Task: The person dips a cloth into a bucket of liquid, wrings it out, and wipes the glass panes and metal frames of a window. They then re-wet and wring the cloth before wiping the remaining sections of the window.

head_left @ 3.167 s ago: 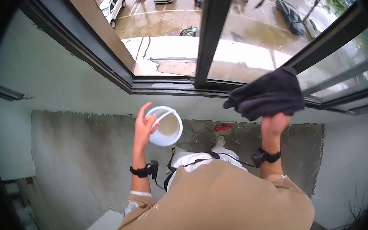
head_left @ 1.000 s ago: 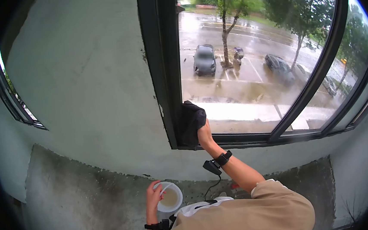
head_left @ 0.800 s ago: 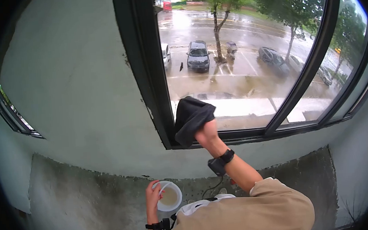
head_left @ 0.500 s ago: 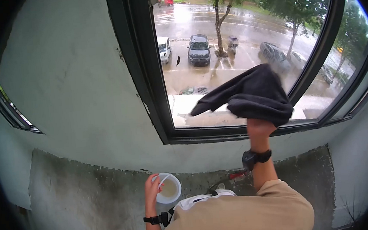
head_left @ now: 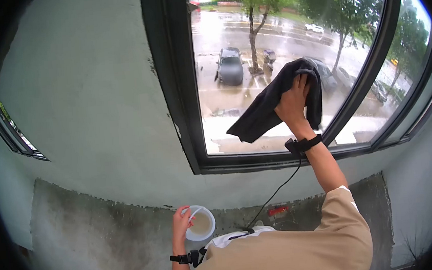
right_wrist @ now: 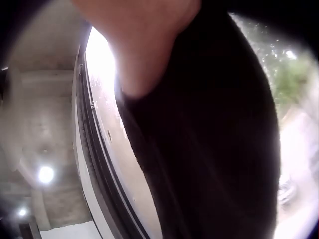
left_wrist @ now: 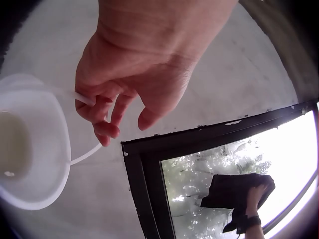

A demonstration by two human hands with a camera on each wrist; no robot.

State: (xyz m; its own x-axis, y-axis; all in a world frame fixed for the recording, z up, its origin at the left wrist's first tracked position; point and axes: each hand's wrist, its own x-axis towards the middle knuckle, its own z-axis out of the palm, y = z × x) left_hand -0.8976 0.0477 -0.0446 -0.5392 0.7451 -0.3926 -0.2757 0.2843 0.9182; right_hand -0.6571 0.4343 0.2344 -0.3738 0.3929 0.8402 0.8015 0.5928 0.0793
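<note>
My left hand [head_left: 180, 225] grips the thin white handle [left_wrist: 88, 151] of a white plastic bucket [head_left: 212, 222], fingers curled round it. Cloudy liquid [head_left: 200, 224] lies in the bottom of the bucket. Up at the window, my right hand [head_left: 292, 103] holds a black cloth [head_left: 262, 115] against the glass [head_left: 218, 102], its fingers bent over the fabric. One end of the cloth trails down to the left. The left wrist view also shows the cloth [left_wrist: 224, 191] spread on the pane. In the right wrist view, dark fabric [right_wrist: 214, 134] hides the fingers.
A dark window frame [head_left: 169, 88] borders the pane, with a plain wall [head_left: 91, 94] to its left. A red object [head_left: 278, 211] lies on the concrete floor [head_left: 91, 231] near the feet. A cable [head_left: 281, 184] runs from the right wrist strap. Parked cars and trees stand outside.
My right hand has brought the cloth from the pane's lower left corner rightward, then up onto the glass. My left hand still holds the bucket low.
</note>
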